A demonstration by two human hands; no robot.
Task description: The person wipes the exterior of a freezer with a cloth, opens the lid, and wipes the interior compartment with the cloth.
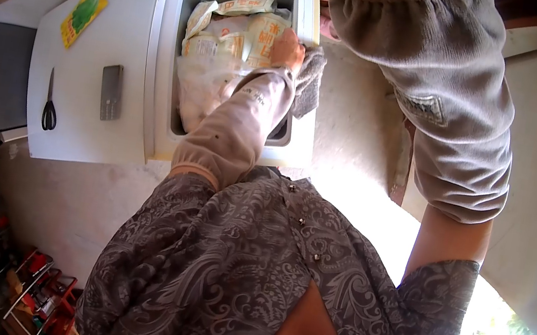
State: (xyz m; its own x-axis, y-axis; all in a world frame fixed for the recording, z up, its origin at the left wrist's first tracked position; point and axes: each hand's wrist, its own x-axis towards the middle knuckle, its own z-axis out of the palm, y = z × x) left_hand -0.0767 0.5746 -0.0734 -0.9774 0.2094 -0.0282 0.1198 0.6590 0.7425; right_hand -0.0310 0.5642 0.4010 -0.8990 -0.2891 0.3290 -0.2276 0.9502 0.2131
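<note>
My left hand (289,51) reaches over an open white chest freezer (168,72), its fingers curled at the right inner edge. A grey cloth (309,83) bunches against this hand and hangs over the rim; the hand appears to grip it, though the fingertips are hidden. Beside the knuckles is a printed food bag (262,37) with orange lettering. More printed packages (246,4) fill the back, and a clear plastic bag (198,88) with pale contents lies nearer me. My right arm is raised close to the camera in a grey sleeve; its hand is beyond the top edge.
Left of the opening, a white top (83,129) holds black-handled scissors (49,109), a grey rectangular object (110,93) and a yellow-green packet (83,16). A rack with red items (45,293) stands at lower left. Bright light falls across the floor at right.
</note>
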